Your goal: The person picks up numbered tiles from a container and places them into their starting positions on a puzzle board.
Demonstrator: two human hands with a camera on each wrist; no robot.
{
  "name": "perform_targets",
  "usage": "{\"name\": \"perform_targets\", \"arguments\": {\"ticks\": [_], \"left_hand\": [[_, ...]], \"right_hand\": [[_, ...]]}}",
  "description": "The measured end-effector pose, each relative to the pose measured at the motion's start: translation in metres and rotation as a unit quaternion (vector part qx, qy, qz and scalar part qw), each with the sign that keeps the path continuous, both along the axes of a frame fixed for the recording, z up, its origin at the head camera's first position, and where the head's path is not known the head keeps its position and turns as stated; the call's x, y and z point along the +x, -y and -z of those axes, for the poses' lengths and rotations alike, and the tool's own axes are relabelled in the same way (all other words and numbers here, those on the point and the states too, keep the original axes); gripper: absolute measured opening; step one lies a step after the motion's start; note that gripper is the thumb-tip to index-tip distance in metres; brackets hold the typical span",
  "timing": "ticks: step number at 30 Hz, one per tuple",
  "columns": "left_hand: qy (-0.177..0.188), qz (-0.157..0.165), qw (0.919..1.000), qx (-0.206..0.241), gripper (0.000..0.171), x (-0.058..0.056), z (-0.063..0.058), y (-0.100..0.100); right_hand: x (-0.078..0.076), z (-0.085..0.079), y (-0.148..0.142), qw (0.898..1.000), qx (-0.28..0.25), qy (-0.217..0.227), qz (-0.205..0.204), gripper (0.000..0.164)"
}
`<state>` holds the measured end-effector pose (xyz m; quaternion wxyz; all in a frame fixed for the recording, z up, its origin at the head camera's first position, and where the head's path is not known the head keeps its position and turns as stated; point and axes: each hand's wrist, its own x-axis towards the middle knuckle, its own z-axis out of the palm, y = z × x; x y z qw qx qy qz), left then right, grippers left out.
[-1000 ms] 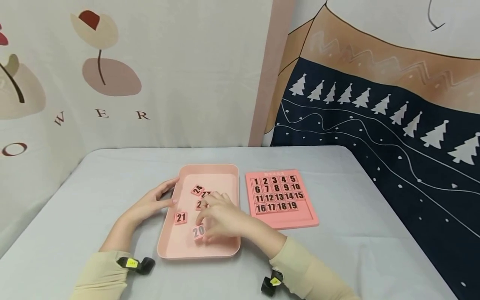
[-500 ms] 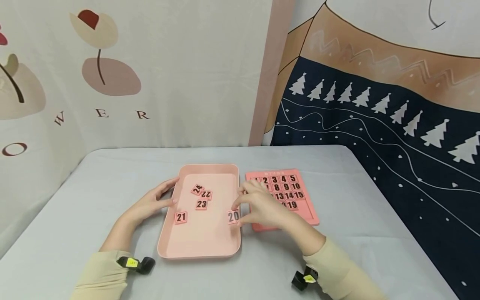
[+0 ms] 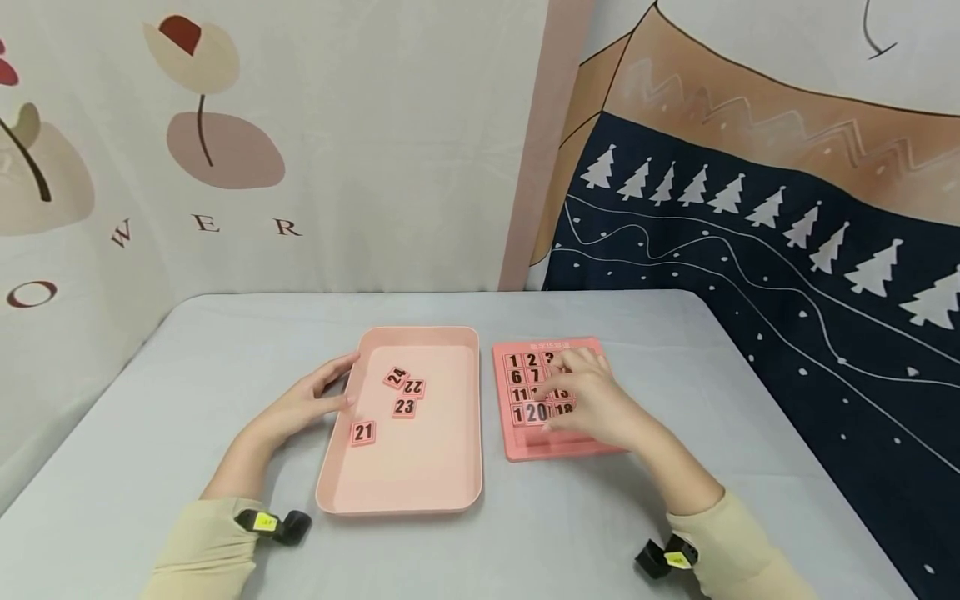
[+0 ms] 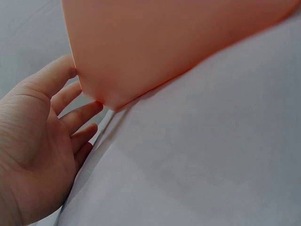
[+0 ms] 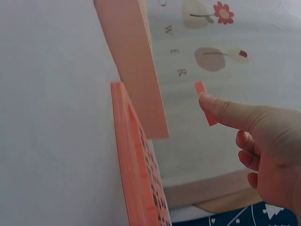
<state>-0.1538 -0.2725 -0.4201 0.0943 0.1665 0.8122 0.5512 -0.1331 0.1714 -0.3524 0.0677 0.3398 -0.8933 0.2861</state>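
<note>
My right hand (image 3: 600,404) pinches a pink number tile marked 20 (image 3: 536,412) above the lower left of the pink number board (image 3: 528,446). In the right wrist view the tile (image 5: 199,87) is seen edge-on by the thumb, apart from the board (image 5: 124,155). Rows of numbered tiles fill the upper part of the board; the hand hides some of them. My left hand (image 3: 303,404) touches the left side of the light pink tray (image 3: 405,483), fingers loosely extended. In the left wrist view its fingertips meet the tray wall (image 4: 155,42).
Inside the tray lie tiles 24 (image 3: 396,377), 22 (image 3: 414,388), 23 (image 3: 404,407) and 21 (image 3: 363,432). Tray and board stand side by side on a table with a pale cloth (image 3: 480,558). Printed curtains (image 3: 390,167) hang behind and at the right.
My right hand has picked up tile 20 from the tray and carried it right, over the tray's edge, to above the board. My left hand has stayed at the tray.
</note>
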Motion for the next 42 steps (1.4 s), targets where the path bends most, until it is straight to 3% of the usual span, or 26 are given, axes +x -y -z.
{"name": "perform_targets", "arguments": {"ticks": [11, 23, 34, 42], "left_hand": [[-0.001, -0.003, 1.0, -0.004, 0.072, -0.001, 0.0, 0.0], [0.003, 0.0, 1.0, 0.002, 0.072, 0.0, 0.0, 0.0], [0.001, 0.003, 1.0, 0.003, 0.071, 0.0, 0.001, 0.001], [0.002, 0.005, 1.0, 0.003, 0.07, 0.0, -0.001, 0.001]], "right_hand": [[-0.006, 0.009, -0.043, 0.999, 0.019, 0.009, 0.037, 0.037], [-0.023, 0.018, -0.077, 0.997, 0.053, 0.006, 0.056, 0.034], [-0.03, 0.028, -0.093, 0.993, 0.074, 0.051, 0.07, 0.033], [-0.032, 0.037, -0.095, 0.993, 0.072, 0.06, 0.07, 0.031]]}}
